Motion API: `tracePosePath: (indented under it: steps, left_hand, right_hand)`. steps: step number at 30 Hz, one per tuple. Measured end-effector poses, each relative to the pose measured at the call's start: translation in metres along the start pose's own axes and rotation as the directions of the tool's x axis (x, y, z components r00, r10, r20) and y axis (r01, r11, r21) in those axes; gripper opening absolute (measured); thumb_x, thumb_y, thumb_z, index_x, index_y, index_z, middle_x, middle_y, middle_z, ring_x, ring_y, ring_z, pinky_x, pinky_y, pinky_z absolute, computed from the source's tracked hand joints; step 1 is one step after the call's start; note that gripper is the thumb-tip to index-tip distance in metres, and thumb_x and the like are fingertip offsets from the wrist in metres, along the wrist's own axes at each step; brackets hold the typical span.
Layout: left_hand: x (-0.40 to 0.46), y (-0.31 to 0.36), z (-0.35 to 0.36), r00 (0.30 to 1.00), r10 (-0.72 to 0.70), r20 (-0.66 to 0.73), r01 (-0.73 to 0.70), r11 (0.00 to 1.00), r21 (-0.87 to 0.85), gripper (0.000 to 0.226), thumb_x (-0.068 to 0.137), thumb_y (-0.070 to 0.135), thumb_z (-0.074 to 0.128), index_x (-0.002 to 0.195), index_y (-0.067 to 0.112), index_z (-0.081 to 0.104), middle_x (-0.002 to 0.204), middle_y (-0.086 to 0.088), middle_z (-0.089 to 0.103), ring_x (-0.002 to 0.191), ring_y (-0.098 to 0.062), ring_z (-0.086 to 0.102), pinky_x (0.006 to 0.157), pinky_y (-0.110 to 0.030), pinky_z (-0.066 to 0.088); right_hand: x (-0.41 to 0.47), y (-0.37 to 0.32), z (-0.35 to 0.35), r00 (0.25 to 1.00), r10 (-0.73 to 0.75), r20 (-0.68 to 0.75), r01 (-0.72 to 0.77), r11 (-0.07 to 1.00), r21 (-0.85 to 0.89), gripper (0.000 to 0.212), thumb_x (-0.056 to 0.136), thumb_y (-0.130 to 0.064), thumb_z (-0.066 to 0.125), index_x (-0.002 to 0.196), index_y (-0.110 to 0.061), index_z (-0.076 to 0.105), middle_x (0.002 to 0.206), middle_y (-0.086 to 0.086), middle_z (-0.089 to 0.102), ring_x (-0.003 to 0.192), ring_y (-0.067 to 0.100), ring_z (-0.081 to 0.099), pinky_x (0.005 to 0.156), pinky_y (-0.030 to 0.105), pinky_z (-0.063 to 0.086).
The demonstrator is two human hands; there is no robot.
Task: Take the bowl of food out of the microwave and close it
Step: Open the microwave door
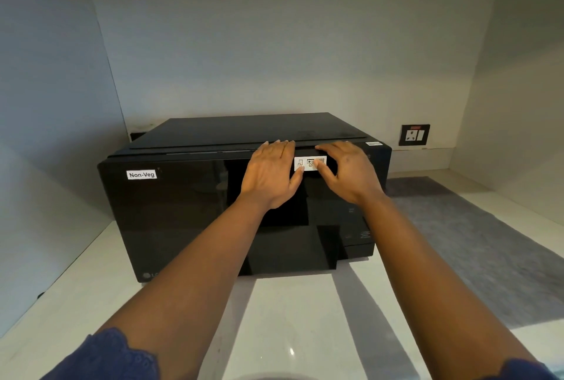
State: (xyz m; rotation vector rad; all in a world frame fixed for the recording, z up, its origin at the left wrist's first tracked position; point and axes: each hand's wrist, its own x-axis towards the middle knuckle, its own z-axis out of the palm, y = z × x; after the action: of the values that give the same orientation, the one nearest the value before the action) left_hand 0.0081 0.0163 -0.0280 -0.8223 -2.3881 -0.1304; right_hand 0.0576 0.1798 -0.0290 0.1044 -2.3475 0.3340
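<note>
A black microwave (189, 211) stands on a white counter, its glossy door flush with the body. A "Non-Veg" label (142, 174) is stuck at the door's upper left. My left hand (270, 172) lies flat on the door's top edge, fingers over the rim. My right hand (348, 170) rests beside it, fingers curled over the same top edge. A small white sticker (310, 163) shows between the two hands. No bowl is visible; the dark door hides the inside.
The white counter (290, 318) runs toward me. A grey mat (476, 242) covers the counter to the right of the microwave. A wall socket (414, 135) sits on the back wall at right. Walls enclose the left and right sides.
</note>
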Motion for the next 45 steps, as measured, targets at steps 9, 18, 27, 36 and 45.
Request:
tracePosePath:
  steps: [9,18,27,36,45]
  left_hand:
    - [-0.009,0.005,-0.02,0.995,-0.08,-0.051,0.068,0.976,-0.206,0.043,0.097,0.035,0.029,0.122,0.014,0.058,0.126,-0.008,0.064,0.118,-0.024,0.056,0.108,-0.037,0.035]
    - [-0.013,0.018,-0.036,0.94,-0.334,-0.073,0.321,0.936,-0.144,0.056,0.097,0.043,0.022,0.096,0.011,0.068,0.097,-0.013,0.071,0.096,-0.03,0.064,0.081,-0.036,0.045]
    - [-0.018,0.005,-0.075,0.636,-0.647,0.421,0.652,0.742,0.154,0.061,0.093,0.04,0.026,0.144,0.006,0.031,0.157,-0.019,0.012,0.146,-0.031,-0.003,0.12,-0.041,0.008]
    - [-0.043,-0.019,-0.105,0.496,-0.72,0.486,0.63,0.683,0.369,0.055,0.093,0.032,0.031,0.143,0.008,0.03,0.155,-0.017,0.022,0.144,-0.034,0.014,0.12,-0.044,0.012]
    - [-0.075,-0.039,-0.156,0.462,-0.672,0.579,0.481,0.738,0.473,0.049,0.09,0.036,0.05,0.123,0.0,0.054,0.134,-0.016,0.053,0.12,-0.031,0.051,0.099,-0.037,0.041]
  right_hand:
    - [-0.004,-0.001,-0.023,0.989,-0.017,0.149,0.017,1.0,0.001,0.044,0.088,-0.037,0.053,0.127,-0.018,0.052,0.129,0.009,0.058,0.121,0.025,0.049,0.092,0.039,0.045]
    - [0.006,-0.001,-0.054,0.928,-0.167,0.334,0.086,0.966,0.242,0.038,0.086,-0.028,0.058,0.124,-0.022,0.055,0.088,-0.005,0.046,0.083,0.009,0.044,0.06,0.016,0.033]
    - [-0.001,-0.019,-0.08,0.791,-0.369,0.488,0.011,0.806,0.591,0.024,0.081,-0.025,0.065,0.1,-0.012,0.072,0.094,-0.006,0.061,0.087,0.003,0.058,0.074,0.013,0.042]
    - [-0.025,-0.076,-0.073,0.665,-0.627,0.406,0.112,0.621,0.776,0.03,0.08,-0.018,0.067,0.11,-0.016,0.066,0.121,-0.008,0.061,0.112,-0.001,0.053,0.102,0.017,0.038]
    - [-0.051,-0.139,-0.068,0.571,-0.764,0.3,0.185,0.476,0.86,0.032,0.084,-0.021,0.063,0.116,-0.019,0.063,0.128,0.001,0.059,0.123,0.004,0.046,0.109,0.025,0.033]
